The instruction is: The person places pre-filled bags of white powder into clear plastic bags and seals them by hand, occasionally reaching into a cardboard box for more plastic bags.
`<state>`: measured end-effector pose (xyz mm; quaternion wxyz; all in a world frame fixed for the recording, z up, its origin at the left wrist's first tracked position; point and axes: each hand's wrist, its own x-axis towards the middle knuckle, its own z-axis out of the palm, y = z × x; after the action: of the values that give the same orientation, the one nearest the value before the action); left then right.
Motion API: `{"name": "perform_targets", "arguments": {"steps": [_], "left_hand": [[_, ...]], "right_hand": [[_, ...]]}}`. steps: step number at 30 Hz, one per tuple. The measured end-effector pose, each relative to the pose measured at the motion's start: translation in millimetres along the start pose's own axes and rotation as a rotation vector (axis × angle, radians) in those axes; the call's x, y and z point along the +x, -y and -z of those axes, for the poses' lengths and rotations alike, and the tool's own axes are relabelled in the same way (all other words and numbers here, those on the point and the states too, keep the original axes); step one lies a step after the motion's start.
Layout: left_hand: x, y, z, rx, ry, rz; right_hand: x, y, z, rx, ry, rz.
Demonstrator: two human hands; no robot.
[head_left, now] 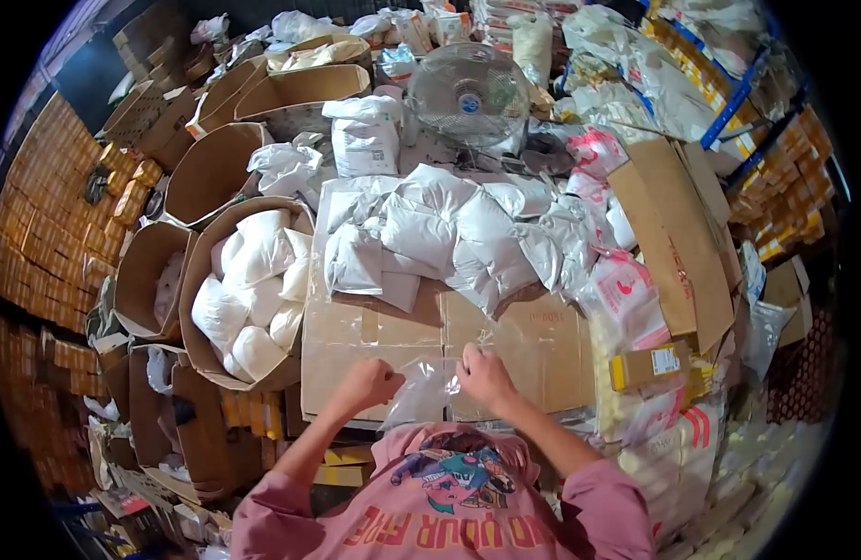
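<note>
A clear plastic bag [419,392] is stretched between my two hands, over the near edge of the cardboard-covered table [356,341]. My left hand [372,384] is closed on the bag's left side. On the other side, my right hand [483,375] pinches the bag's upper right part with bent fingers. The bag looks thin and flat, and I see nothing inside it. Beyond my hands, several filled white bags [449,229] lie heaped on the cardboard.
At the left stands a tall carton [199,308] holding several plump white bags. A metal fan [469,98] and a white sack [366,140] stand at the back. To the right are a yellow-brown box [649,365], pink-printed bags [626,294] and a leaning cardboard sheet [668,243].
</note>
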<state>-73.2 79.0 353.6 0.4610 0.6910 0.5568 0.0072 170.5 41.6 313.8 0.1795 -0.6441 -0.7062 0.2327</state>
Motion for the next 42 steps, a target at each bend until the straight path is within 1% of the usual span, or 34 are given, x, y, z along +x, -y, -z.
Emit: {"name": "perform_targets", "arguments": {"steps": [1, 2, 5, 8, 11, 12, 14, 15, 17, 20, 21, 22, 23, 25, 26, 29, 30, 33, 34, 37, 38, 40, 41, 42], "left_hand": [[-2, -2, -2, -0.149, -0.022, 0.055], [1, 5, -10, -0.219, -0.06, 0.093], [-6, 8, -18, -0.31, -0.11, 0.176], [-8, 32, -29, -0.273, -0.129, 0.227], [-14, 52, -23, -0.18, -0.122, 0.281], [-17, 58, -22, -0.089, -0.147, 0.225], [-20, 67, -20, 0.096, -0.198, 0.11], [-20, 76, -20, 0.043, -0.184, 0.052], [-20, 97, -18, -0.056, -0.154, -0.066], [-38, 88, 18, -0.597, 0.168, -0.194], [-38, 94, 20, -0.717, 0.286, -0.186], [-32, 104, 19, -0.721, 0.38, -0.223], [-22, 113, 17, -0.725, 0.476, -0.26], [2, 119, 27, -0.518, 0.548, -0.25], [14, 122, 30, -0.416, 0.583, -0.244], [53, 158, 24, -1.095, 0.572, -0.411], [56, 152, 32, -1.354, 0.496, -0.41], [88, 168, 25, -1.801, 0.405, -0.542], [97, 179, 23, -1.706, 0.287, -0.385], [127, 186, 52, -0.945, 0.074, -0.113], [154, 222, 26, -0.888, 0.045, -0.094], [174, 236, 16, -1.162, -0.133, 0.132], [186, 242, 11, -1.294, -0.225, 0.248], [207, 259, -2, -1.16, -0.35, 0.305]], "right_hand": [[-3, 10, -5, -0.012, -0.085, 0.001], [-7, 15, -12, -0.084, -0.146, 0.159], [-22, 55, -16, 0.1, 0.03, 0.292], [-29, 44, -46, -0.043, 0.238, 0.374], [-33, 39, -63, 0.039, 0.468, 0.366], [-33, 44, -63, 0.166, 0.418, 0.385], [-27, 58, -60, 0.463, 0.51, 0.226], [-22, 63, -60, 0.609, 0.553, 0.142], [-18, 56, -72, 0.765, 0.652, 0.025], [-7, 59, -60, 1.039, 0.753, -0.193], [-2, 60, -54, 1.137, 0.773, -0.275], [0, 53, -53, 1.213, 0.824, -0.426], [3, 51, -54, 1.339, 0.811, -0.467], [12, 49, -51, 1.591, 0.769, -0.548], [19, 49, -49, 1.668, 0.768, -0.583], [44, 45, -53, 1.756, 0.545, -0.608], [57, 48, -54, 1.816, 0.465, -0.567], [105, 28, -61, 1.16, 0.66, -0.349], [120, 21, -73, 0.97, 0.66, -0.221], [165, -8, -121, 0.648, 0.641, -0.043], [178, -16, -139, 0.719, 0.687, -0.137], [203, -22, -172, 0.85, 0.777, -0.334], [213, -22, -187, 0.847, 0.699, -0.415], [221, -17, -202, 0.846, 0.619, -0.497]]}}
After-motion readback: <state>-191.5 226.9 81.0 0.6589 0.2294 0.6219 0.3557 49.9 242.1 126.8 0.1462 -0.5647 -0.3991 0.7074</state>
